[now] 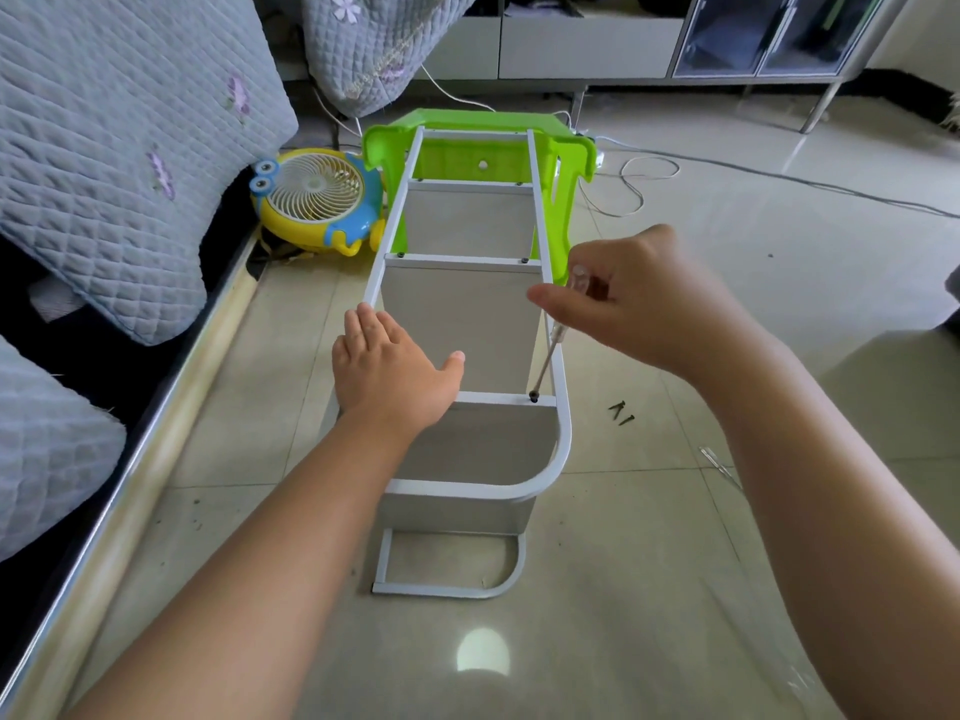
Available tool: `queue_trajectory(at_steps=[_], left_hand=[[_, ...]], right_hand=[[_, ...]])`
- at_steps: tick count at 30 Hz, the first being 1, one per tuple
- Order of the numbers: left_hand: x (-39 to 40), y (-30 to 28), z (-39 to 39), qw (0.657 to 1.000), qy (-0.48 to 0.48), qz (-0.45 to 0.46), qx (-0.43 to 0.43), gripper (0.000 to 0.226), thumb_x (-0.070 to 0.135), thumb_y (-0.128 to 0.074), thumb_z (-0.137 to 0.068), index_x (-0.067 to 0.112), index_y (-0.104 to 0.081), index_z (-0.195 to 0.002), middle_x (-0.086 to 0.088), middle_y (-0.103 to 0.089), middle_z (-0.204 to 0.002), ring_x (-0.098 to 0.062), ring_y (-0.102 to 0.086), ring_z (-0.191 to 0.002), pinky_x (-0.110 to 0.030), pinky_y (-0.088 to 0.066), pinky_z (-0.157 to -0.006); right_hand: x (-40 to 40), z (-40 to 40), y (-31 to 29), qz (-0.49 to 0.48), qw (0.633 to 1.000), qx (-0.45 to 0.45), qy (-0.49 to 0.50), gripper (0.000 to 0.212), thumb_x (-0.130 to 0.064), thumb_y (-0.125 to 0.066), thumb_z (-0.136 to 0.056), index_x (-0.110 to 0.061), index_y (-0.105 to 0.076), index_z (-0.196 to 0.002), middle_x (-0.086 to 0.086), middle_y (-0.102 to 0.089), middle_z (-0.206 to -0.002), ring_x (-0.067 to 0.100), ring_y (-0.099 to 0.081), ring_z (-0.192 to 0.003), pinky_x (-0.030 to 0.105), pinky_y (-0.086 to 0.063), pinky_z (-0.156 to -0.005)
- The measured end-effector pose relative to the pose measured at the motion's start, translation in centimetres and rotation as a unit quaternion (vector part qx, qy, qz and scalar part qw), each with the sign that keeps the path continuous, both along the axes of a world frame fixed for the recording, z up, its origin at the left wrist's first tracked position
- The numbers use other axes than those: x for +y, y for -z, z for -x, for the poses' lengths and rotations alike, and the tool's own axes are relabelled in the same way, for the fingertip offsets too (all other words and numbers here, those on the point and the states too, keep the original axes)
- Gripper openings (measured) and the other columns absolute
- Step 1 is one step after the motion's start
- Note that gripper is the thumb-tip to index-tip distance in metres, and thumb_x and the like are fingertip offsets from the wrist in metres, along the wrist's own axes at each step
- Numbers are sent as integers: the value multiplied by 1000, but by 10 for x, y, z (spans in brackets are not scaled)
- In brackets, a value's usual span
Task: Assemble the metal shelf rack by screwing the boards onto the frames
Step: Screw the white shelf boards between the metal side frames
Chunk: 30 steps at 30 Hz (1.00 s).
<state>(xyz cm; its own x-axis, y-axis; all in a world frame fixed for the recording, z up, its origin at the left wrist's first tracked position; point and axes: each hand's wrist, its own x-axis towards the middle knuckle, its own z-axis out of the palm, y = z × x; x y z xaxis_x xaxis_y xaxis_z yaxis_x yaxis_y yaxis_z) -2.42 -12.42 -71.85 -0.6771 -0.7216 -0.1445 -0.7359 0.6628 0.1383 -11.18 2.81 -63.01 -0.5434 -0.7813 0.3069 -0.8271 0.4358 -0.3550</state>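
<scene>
Rack frame (563,407) under flat left hand (387,363); right hand (639,298) grip pinches screwdriver (553,345) on screw (533,396).

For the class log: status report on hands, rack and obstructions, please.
Left hand flat on frame. Right hand gripping screwdriver, tip on screw. Nothing obstructing.

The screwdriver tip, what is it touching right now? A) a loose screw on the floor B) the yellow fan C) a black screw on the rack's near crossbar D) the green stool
C: the right hand holds the screwdriver slanting down, and its tip sits on a black screw at the right end of the white rack's near crossbar.
</scene>
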Motion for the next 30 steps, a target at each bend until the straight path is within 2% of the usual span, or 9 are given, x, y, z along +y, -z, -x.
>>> queue_trajectory(at_steps=[3,5,7,10,13,18,23,26,30], left_hand=[[1,1,-1,1000,-2,9,-1,86,57,-31,-92,0,1,-147,-15,6,-156,-26,6,-145,-37,-3,-117],[1,1,0,1000,-3,11,-4,84,55,-31,-93,0,1,-147,-15,5,-156,-26,6,-145,-37,-3,-117],[2,0,0,1000,-5,13,-6,82,54,-31,-93,0,1,-147,-15,6,-156,-26,7,-144,-37,-3,-117],[3,0,-1,1000,-5,17,-5,81,52,-31,-94,0,0,-147,-15,5,-156,-26,7,-144,-37,-3,-117],[3,0,-2,1000,-5,15,-8,80,52,-30,-94,1,1,-147,-15,7,-156,-26,8,-144,-37,-2,-117],[4,1,-3,1000,-5,14,-11,79,52,-29,-94,1,1,-147,-15,7,-156,-26,8,-144,-38,-1,-117],[5,0,-3,1000,-5,12,-10,79,51,-30,-95,1,2,-147,-15,7,-156,-26,8,-144,-38,-1,-117],[5,0,-4,1000,-7,12,-10,79,51,-30,-95,1,1,-147,-15,7,-156,-26,8,-144,-37,0,-117],[5,-1,-3,1000,-6,8,-7,79,50,-30,-95,0,2,-147,-15,7,-156,-26,8,-144,-36,0,-117]], right_hand=[[-2,1,0,-2,999,20,26,35,-36,-54,-88,-13,-53,-63,1,-36,-51,24,-39,-55,32,-40,-59],[-4,-2,0,9,1000,7,13,26,-32,-52,-90,-13,-66,-101,-9,-38,-54,20,-44,-65,28,-42,-64],[-6,-5,-1,-8,1000,7,-14,30,-26,-50,-92,-17,-60,-119,-19,-33,-51,15,-39,-61,25,-35,-63],[-3,-7,-6,-47,998,16,-42,22,-22,-46,-94,-12,-62,-104,-10,-39,-50,17,-39,-53,29,-35,-60],[3,-8,-16,-89,993,-46,-65,20,-18,-39,-92,-9,-56,-87,3,-51,-70,24,-45,-71,33,-37,-67],[11,-12,-29,-192,979,-36,-58,13,-18,-37,-96,-16,-41,-84,-8,-42,-68,15,-39,-71,27,-24,-58],[-1,-13,-29,-220,974,60,7,48,-44,-32,-96,-14,-33,-59,-2,-35,-59,9,-31,-54,23,-26,-49],[-1,-15,-26,-211,976,52,20,45,-45,-27,-97,-13,-45,-73,3,-45,-68,18,-43,-62,29,-33,-51],[5,-22,-31,-205,977,-34,-49,32,-25,-31,-98,-16,-51,-122,3,-54,-117,22,-51,-109,32,-39,-92]])
